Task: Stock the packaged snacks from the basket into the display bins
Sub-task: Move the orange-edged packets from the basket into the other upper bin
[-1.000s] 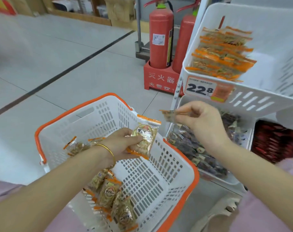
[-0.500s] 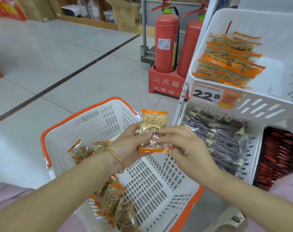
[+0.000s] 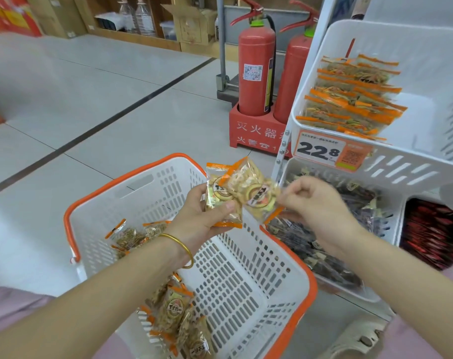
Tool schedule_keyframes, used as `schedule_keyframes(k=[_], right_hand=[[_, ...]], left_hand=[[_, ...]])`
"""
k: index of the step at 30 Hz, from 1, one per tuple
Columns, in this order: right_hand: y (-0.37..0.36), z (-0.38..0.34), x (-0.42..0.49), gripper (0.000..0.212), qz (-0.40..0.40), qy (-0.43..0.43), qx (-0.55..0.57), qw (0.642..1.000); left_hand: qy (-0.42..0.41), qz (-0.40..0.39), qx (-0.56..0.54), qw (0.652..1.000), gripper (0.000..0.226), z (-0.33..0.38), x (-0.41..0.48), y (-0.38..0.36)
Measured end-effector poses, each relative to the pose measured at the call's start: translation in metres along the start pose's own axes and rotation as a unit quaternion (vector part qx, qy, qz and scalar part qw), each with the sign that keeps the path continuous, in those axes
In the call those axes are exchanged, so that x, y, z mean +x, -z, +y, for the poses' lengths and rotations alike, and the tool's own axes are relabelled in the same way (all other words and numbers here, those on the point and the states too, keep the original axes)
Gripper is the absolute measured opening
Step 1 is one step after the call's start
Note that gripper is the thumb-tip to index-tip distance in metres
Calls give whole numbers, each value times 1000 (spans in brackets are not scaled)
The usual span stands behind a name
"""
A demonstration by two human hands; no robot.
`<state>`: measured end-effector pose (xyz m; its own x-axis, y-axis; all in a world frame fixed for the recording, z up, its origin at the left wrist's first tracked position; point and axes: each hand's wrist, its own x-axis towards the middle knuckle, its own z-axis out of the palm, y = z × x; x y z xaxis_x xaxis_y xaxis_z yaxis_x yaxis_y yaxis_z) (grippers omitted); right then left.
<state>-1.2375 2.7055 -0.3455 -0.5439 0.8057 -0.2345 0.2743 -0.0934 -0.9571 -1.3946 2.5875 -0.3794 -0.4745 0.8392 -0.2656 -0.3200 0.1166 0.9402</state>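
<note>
While the left hand (image 3: pixel 201 220) grips one snack packet (image 3: pixel 216 196), the right hand (image 3: pixel 321 207) pinches a second packet (image 3: pixel 254 193) by its edge, both above the basket rim (image 3: pixel 313 286).

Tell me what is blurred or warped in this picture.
Head view: the right hand and its tilted packet are motion-smeared; the left hand and upright packet look sharper; the price tag reads crisply; the wide lens bows the upper bin rim; light is soft, without hard shadows.

snack packets (image 3: pixel 251 194): two, orange-edged, above basket (image 3: pixel 132 195) | upper bin (image 3: pixel 401 164): part-filled
</note>
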Motion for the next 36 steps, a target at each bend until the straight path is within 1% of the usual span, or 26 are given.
schedule_keyframes(k=[2, 4, 6, 8, 11, 13, 15, 17, 18, 19, 21, 22, 23, 24, 26, 27, 28, 30, 31, 32, 33, 34, 35, 36], right_hand=[[13, -14, 4, 7, 13, 74, -17, 997], [19, -25, 3, 5, -13, 145, -72, 987], [16, -27, 0, 2, -46, 182, -117, 975], [7, -25, -1, 3, -48, 208, -147, 966], [-5, -21, 2, 7, -17, 271, -204, 940], [-8, -22, 4, 8, -3, 290, -216, 932], [-10, -22, 5, 9, 7, 299, -217, 929], [-7, -24, 4, 11, 22, 300, -225, 927], [-4, -25, 4, 17, 21, 289, -230, 929], [2, -28, 3, 29, 8, 261, -225, 939], [20, -36, 1, 61, -66, 166, -182, 967], [31, -39, 1, 73, -109, 117, -158, 974], [42, -43, 0, 77, -142, 79, -142, 976], [50, -46, -2, 73, -162, 59, -133, 976], [70, -56, -5, 45, -158, 65, -122, 978], [79, -62, -6, 32, -142, 73, -110, 981], [89, -68, -8, 24, -120, 84, -97, 984], [112, -84, -10, 21, -51, 126, -80, 987], [126, -92, -10, 22, -3, 156, -73, 985], [140, -99, -8, 24, 51, 186, -70, 979], [154, -104, -6, 24, 110, 212, -81, 968], [167, -107, -3, 22, 169, 233, -118, 950], [178, -108, 2, 19, 215, 243, -187, 927], [187, -106, 8, 19, 241, 237, -273, 901]], left_hand=[[0, 7, 12, 1000, 62, 1, 1, 2], [11, 9, 23, 1000, 58, 2, 3, 2], [38, 8, 22, 999, 48, 4, 5, -3], [55, -19, 41, 997, 50, 4, 4, -8], [27, -82, 114, 990, 60, 1, -4, -12], [2, -104, 159, 982, 58, 1, -10, -15], [-22, -117, 177, 977, 52, 1, -12, -16], [-41, -124, 189, 973, 46, 2, -12, -17], [-50, -127, 196, 971, 44, 4, -12, -18], [-58, -133, 209, 967, 42, 6, -11, -17], [-73, -154, 237, 956, 47, 15, -10, -22], [-77, -166, 249, 951, 52, 22, -8, -27], [-83, -177, 257, 946, 55, 30, -4, -35], [-91, -186, 261, 943, 54, 37, -1, -43], [-121, -211, 278, 929, 48, 56, 9, -68], [-141, -222, 287, 921, 49, 65, 15, -82], [-163, -230, 296, 913, 52, 73, 20, -98], [-221, -210, 305, 902, 62, 87, 34, -127], [-262, -182, 318, 893, 67, 92, 42, -140], [-306, -148, 344, 875, 70, 95, 51, -150], [-349, -117, 381, 848, 70, 96, 60, -159], [-380, -92, 428, 815, 69, 95, 67, -166], [-395, -80, 480, 779, 68, 91, 73, -171], [-396, -79, 530, 746, 70, 86, 77, -175]])
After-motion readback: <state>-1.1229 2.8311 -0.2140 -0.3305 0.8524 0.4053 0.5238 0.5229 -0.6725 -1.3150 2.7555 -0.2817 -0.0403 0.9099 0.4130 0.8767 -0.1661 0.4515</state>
